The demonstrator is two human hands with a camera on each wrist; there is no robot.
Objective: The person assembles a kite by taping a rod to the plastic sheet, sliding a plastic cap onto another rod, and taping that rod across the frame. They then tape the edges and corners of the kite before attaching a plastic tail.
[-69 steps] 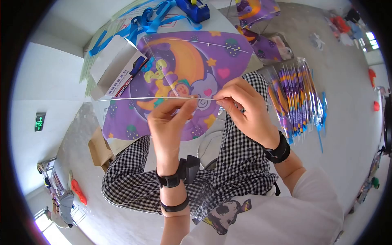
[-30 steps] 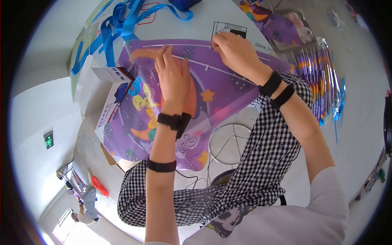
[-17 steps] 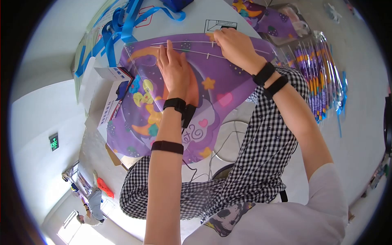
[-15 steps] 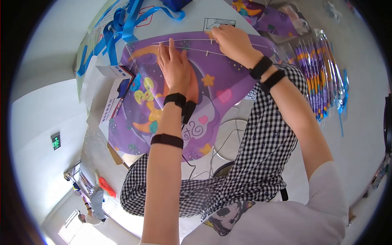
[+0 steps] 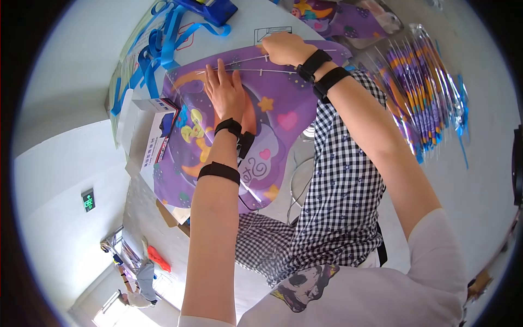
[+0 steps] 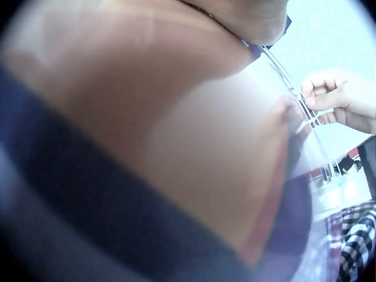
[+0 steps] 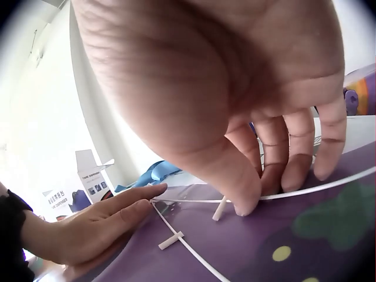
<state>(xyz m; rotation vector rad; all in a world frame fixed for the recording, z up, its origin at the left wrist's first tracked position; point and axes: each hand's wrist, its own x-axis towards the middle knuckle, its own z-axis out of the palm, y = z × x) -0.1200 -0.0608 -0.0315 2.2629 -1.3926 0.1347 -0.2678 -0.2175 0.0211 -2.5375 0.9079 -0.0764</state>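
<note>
A purple kite sail (image 5: pixel 302 87) printed with an orange moon and stars lies over the table in front of me. Two thin white rods cross its upper part, meeting near my left fingertips. My left hand (image 5: pixel 224 97) rests on the sail, fingers straight, over the rods' left ends. My right hand (image 5: pixel 286 50) pinches the upper rod (image 7: pixel 329 185) between thumb and curled fingers, beside a small white crosspiece (image 7: pixel 219 209). The lower rod (image 7: pixel 197 255) carries a similar crosspiece (image 7: pixel 171 240). In the left wrist view, my right hand (image 6: pixel 335 97) shows at the rods.
Left of the sail stands an open tape dispenser box (image 5: pixel 155 136). Blue ribbon (image 5: pixel 155 52) and a blue tape dispenser (image 5: pixel 219 13) lie on the white table surface. Bagged kites (image 5: pixel 417 98) lie to the right. A person (image 5: pixel 139 291) is in the background.
Both hands held a white rod over the sail's middle; now it lies near the top edge. My left hand has flattened onto the sail. The view has shifted slightly to the right since.
</note>
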